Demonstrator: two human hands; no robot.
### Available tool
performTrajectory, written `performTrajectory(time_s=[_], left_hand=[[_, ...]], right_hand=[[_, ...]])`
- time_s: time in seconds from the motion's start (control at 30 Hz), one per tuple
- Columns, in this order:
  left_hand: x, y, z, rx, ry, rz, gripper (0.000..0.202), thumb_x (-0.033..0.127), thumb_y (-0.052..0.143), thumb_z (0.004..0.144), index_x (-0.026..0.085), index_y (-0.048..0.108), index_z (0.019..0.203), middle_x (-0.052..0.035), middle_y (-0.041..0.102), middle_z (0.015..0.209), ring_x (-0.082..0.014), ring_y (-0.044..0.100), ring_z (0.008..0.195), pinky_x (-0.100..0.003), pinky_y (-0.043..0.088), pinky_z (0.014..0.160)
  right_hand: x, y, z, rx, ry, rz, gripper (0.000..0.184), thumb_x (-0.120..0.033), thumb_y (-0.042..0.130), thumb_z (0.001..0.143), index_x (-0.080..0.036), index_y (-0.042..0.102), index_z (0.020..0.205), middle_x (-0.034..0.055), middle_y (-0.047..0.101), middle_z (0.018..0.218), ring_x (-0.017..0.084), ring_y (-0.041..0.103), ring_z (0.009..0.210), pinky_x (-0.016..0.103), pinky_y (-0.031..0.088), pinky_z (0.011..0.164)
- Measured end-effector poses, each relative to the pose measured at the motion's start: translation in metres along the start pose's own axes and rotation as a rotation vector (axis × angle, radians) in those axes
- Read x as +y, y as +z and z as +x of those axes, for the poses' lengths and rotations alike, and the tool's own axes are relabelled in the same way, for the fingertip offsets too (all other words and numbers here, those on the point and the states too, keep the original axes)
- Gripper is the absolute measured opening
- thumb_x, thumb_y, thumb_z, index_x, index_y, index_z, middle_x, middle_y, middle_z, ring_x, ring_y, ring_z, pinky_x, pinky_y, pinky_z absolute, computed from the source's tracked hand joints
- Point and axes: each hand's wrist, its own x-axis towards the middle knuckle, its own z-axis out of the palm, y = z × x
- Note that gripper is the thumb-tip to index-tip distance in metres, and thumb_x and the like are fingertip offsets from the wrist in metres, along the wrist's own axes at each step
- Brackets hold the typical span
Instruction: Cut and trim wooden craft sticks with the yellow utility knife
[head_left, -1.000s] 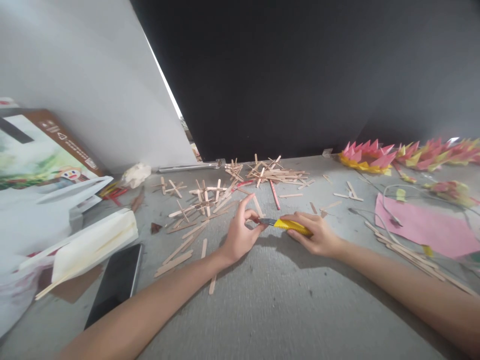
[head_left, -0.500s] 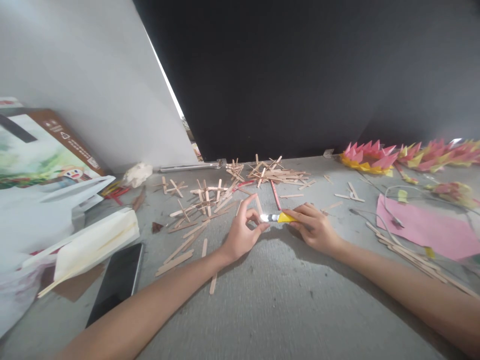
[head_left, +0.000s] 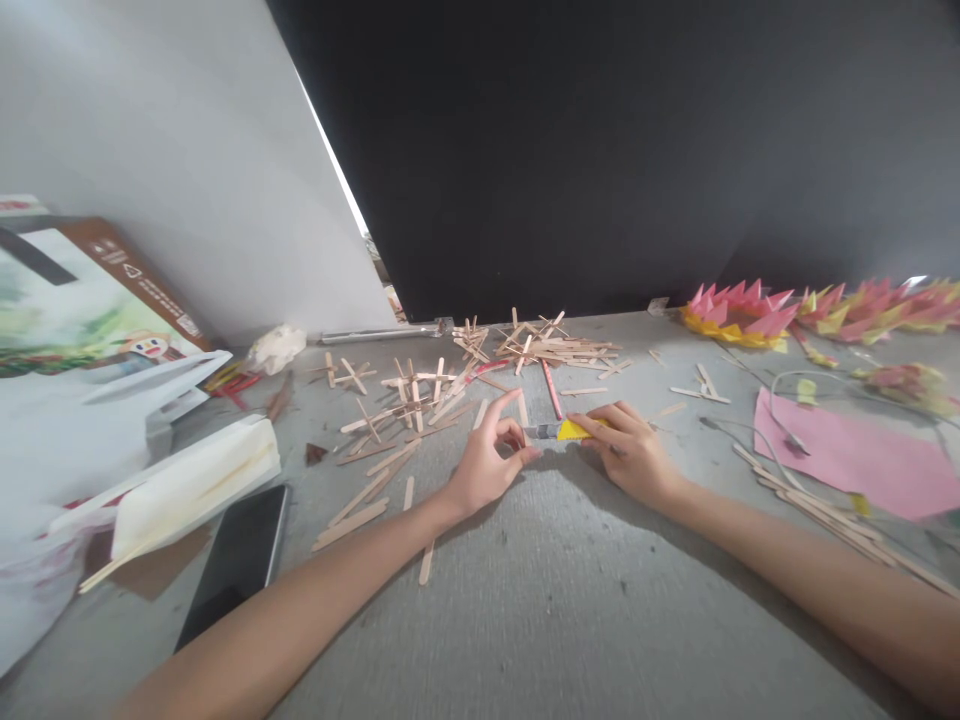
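My left hand (head_left: 486, 462) is closed, pinching a wooden craft stick (head_left: 523, 407) that stands up between its fingers and thumb. My right hand (head_left: 631, 452) grips a yellow utility knife (head_left: 573, 430), its blade pointing left. The blade is at the stick, close to the left fingertips; whether it cuts in is too small to tell. Just beyond the knife lies a red patterned stick (head_left: 551, 388). Past both hands, a pile of loose craft sticks (head_left: 577, 350) spreads out, and several crossed stick pieces (head_left: 409, 390) sit to its left.
A phone (head_left: 234, 565) lies beside my left forearm, with a cream paper packet (head_left: 199, 480) and a white bag (head_left: 97, 430) further left. On the right are pink paper (head_left: 847, 455), a cable (head_left: 776, 425), more sticks (head_left: 817, 510) and pink-yellow paper flowers (head_left: 739, 315). A dark panel (head_left: 600, 160) stands behind.
The knife blade has tilted, losing its bright glint and looking grey now. The knife has shifted very slightly up. Both hands stay almost in place.
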Motion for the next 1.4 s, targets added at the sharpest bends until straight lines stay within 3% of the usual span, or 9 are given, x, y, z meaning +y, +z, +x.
performTrajectory(time_s=[0.2, 0.33, 0.57, 1.07, 1.27, 1.4], left_hand=[[0.0001, -0.0021, 0.0013, -0.045, -0.029, -0.036, 0.089, 0.046, 0.083, 0.093, 0.026, 0.037, 0.166, 0.0039, 0.065, 0.084, -0.0159, 0.065, 0.080, -0.034, 0.054, 0.087], [0.0037, 0.0022, -0.0017, -0.148, -0.058, -0.028, 0.088, 0.044, 0.086, 0.089, 0.024, 0.042, 0.163, 0.0044, 0.065, 0.081, -0.0153, 0.063, 0.076, -0.033, 0.053, 0.085], [-0.0009, 0.0006, 0.0031, 0.056, -0.107, -0.104, 0.098, 0.048, 0.090, 0.085, 0.021, 0.037, 0.162, 0.0048, 0.064, 0.079, -0.0162, 0.064, 0.077, -0.032, 0.051, 0.082], [0.0048, 0.0024, 0.0009, 0.008, -0.102, -0.113, 0.093, 0.044, 0.089, 0.086, 0.022, 0.040, 0.162, 0.0043, 0.065, 0.080, -0.0157, 0.065, 0.076, -0.031, 0.053, 0.081], [0.0029, 0.0039, -0.0007, -0.096, -0.096, -0.078, 0.090, 0.045, 0.090, 0.086, 0.022, 0.043, 0.160, 0.0049, 0.065, 0.081, -0.0151, 0.064, 0.075, -0.034, 0.054, 0.085], [0.0009, 0.0040, 0.0000, -0.030, -0.100, -0.109, 0.092, 0.045, 0.090, 0.086, 0.022, 0.041, 0.161, 0.0047, 0.065, 0.080, -0.0158, 0.066, 0.076, -0.033, 0.054, 0.083]], right_hand=[[0.0040, 0.0022, -0.0019, -0.009, 0.007, -0.019, 0.051, -0.014, 0.056, 0.108, -0.036, 0.067, 0.152, 0.0103, 0.076, 0.113, 0.028, 0.064, 0.098, 0.044, 0.059, 0.083], [0.0062, 0.0010, -0.0006, 0.028, 0.037, -0.010, 0.049, -0.018, 0.056, 0.108, -0.035, 0.067, 0.152, 0.0107, 0.076, 0.114, 0.028, 0.064, 0.096, 0.045, 0.060, 0.083], [0.0010, -0.0024, -0.0006, -0.045, -0.001, -0.012, 0.049, -0.017, 0.057, 0.107, -0.033, 0.068, 0.152, 0.0114, 0.077, 0.112, 0.028, 0.064, 0.094, 0.045, 0.058, 0.081], [-0.0006, -0.0022, 0.0027, -0.049, 0.022, 0.032, 0.041, -0.021, 0.057, 0.109, -0.030, 0.073, 0.145, 0.0120, 0.077, 0.109, 0.028, 0.064, 0.093, 0.045, 0.059, 0.079], [0.0008, -0.0009, 0.0012, -0.058, 0.035, 0.028, 0.042, -0.022, 0.058, 0.109, -0.033, 0.071, 0.147, 0.0116, 0.077, 0.110, 0.029, 0.064, 0.094, 0.046, 0.058, 0.080], [0.0007, -0.0013, 0.0018, -0.063, 0.040, 0.032, 0.042, -0.020, 0.059, 0.108, -0.032, 0.071, 0.147, 0.0116, 0.077, 0.110, 0.029, 0.065, 0.094, 0.045, 0.058, 0.081]])
